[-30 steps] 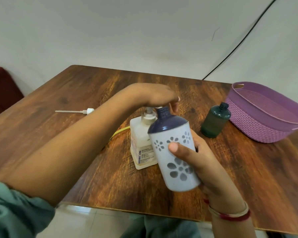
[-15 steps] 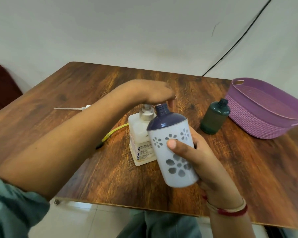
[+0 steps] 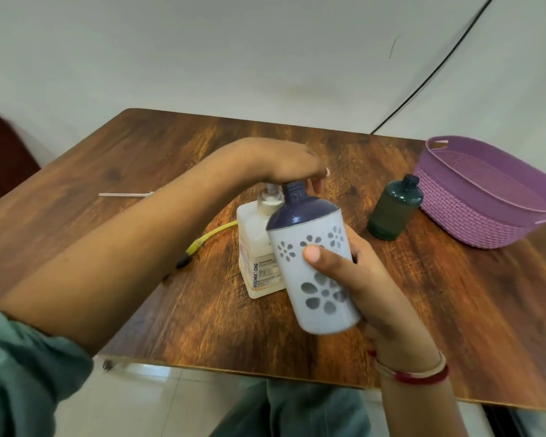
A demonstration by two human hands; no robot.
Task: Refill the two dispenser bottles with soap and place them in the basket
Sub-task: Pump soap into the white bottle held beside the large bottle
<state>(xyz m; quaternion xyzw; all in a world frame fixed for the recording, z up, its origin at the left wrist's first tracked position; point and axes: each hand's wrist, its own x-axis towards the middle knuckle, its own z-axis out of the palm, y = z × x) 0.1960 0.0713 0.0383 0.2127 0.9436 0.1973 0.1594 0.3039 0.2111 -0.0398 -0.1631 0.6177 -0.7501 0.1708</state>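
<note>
A white bottle (image 3: 316, 266) with flower cut-outs and a dark blue top is gripped by the right hand (image 3: 369, 279), the thumb laid across its front and the fingers wrapped round its far side. The bottle is held tilted over the wooden table (image 3: 171, 152), its uncapped neck brought up just beside the pump of a cream soap bottle (image 3: 259, 247), which is stood upright on the table. The pump head is covered by the left hand (image 3: 281, 165), laid palm down, with the fingers loosely stretched past it and clamped on nothing visible. A dark green bottle (image 3: 394, 209) is stood upright near a purple basket (image 3: 473, 216) at the right. A loose pump tube (image 3: 126, 194) and a yellow cable (image 3: 208, 236) are seen lying on the table further left.
</note>
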